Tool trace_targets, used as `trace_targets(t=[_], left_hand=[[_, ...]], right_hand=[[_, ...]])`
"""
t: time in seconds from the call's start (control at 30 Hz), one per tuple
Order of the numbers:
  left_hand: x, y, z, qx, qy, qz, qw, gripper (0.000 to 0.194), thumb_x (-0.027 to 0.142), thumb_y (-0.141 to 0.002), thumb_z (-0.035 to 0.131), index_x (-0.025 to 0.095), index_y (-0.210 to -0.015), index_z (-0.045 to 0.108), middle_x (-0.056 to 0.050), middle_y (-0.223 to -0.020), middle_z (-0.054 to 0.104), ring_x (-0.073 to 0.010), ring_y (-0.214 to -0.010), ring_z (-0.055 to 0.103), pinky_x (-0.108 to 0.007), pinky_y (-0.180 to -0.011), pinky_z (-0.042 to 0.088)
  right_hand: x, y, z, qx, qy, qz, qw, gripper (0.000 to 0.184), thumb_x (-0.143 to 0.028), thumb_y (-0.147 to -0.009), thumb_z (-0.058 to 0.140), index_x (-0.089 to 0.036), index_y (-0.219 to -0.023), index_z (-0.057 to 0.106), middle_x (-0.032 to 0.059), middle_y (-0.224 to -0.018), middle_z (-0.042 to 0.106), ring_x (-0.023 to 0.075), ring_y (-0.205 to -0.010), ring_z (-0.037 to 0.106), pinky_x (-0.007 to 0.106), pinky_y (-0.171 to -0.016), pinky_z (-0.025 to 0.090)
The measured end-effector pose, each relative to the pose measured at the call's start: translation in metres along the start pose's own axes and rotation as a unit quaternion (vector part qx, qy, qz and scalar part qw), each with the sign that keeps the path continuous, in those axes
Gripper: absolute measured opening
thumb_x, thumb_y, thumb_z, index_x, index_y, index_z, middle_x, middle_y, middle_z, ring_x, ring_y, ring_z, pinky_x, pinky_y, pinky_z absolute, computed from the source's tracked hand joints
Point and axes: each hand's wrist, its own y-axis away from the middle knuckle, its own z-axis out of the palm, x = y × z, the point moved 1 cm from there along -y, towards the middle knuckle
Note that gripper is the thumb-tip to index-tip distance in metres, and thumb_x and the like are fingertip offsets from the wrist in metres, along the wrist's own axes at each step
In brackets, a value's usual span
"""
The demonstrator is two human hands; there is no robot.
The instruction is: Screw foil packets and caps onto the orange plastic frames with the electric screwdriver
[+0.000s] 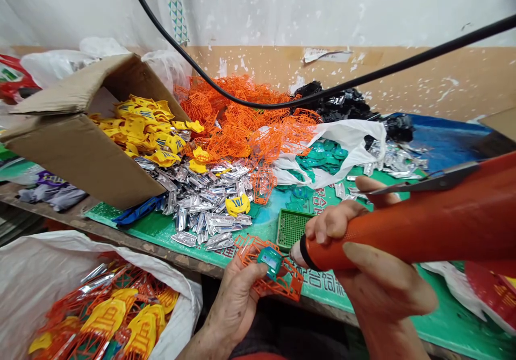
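Note:
My left hand [237, 301] is closed on an orange plastic lattice piece [278, 274] with a small teal part [269, 260] seated on it, held at the table's near edge. My right hand [371, 274] is wrapped round the barrel of an orange electric screwdriver [423, 225], whose nose points left and touches the teal part. A small green tray [291, 228] lies on the table just behind the lattice piece.
On the green table mat [161, 231] lie silver parts [205, 204], an orange lattice heap [242, 118], teal parts in a white bag [346, 139], black parts [346, 105]. A tipped cardboard box [76, 150] spills yellow pieces [149, 129]. A sack [48, 274] of assembled pieces sits lower left. A black cable [282, 102] hangs across.

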Motion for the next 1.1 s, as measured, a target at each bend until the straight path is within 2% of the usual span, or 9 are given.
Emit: trace_targets(t=[0.33, 0.7, 0.93, 1.1], left_hand=[[-0.002, 0.0, 0.004, 0.015, 0.007, 0.01, 1.0, 0.031, 0.017, -0.068, 0.077, 0.015, -0.098, 0.068, -0.005, -0.086, 0.074, -0.0177, -0.071, 0.068, -0.03, -0.069, 0.056], [-0.008, 0.002, 0.0, 0.004, -0.013, 0.046, 0.999, 0.03, 0.014, -0.071, 0.071, 0.015, -0.1, 0.067, -0.004, -0.087, 0.072, -0.0178, -0.077, 0.067, -0.031, -0.076, 0.055], [-0.007, 0.002, 0.002, 0.014, -0.031, 0.039, 0.999, 0.026, 0.016, -0.069, 0.073, 0.015, -0.094, 0.067, -0.001, -0.08, 0.069, -0.0142, -0.065, 0.064, -0.024, -0.059, 0.053], [-0.007, 0.001, 0.001, 0.047, -0.025, 0.024, 0.998, 0.034, 0.021, -0.064, 0.078, 0.015, -0.095, 0.067, -0.002, -0.082, 0.071, -0.0151, -0.066, 0.064, -0.024, -0.056, 0.054]], right_hand=[[0.0, 0.001, 0.0, 0.003, -0.024, 0.003, 1.0, 0.051, -0.011, -0.068, 0.068, -0.03, -0.115, 0.057, -0.0039, -0.066, 0.06, 0.0137, -0.058, 0.057, 0.033, -0.062, 0.053], [0.009, 0.01, -0.005, -0.012, -0.068, 0.011, 0.998, 0.046, -0.008, -0.07, 0.064, -0.031, -0.109, 0.06, -0.0038, -0.071, 0.062, 0.0132, -0.062, 0.058, 0.032, -0.065, 0.051], [0.007, 0.011, 0.0, 0.012, -0.046, 0.007, 0.999, 0.05, -0.01, -0.066, 0.067, -0.029, -0.111, 0.059, -0.0043, -0.067, 0.061, 0.0136, -0.058, 0.057, 0.032, -0.06, 0.05], [0.003, 0.009, 0.003, 0.033, -0.035, 0.004, 0.999, 0.043, -0.011, -0.065, 0.069, -0.028, -0.104, 0.061, -0.0047, -0.066, 0.061, 0.0124, -0.058, 0.057, 0.03, -0.059, 0.051]])
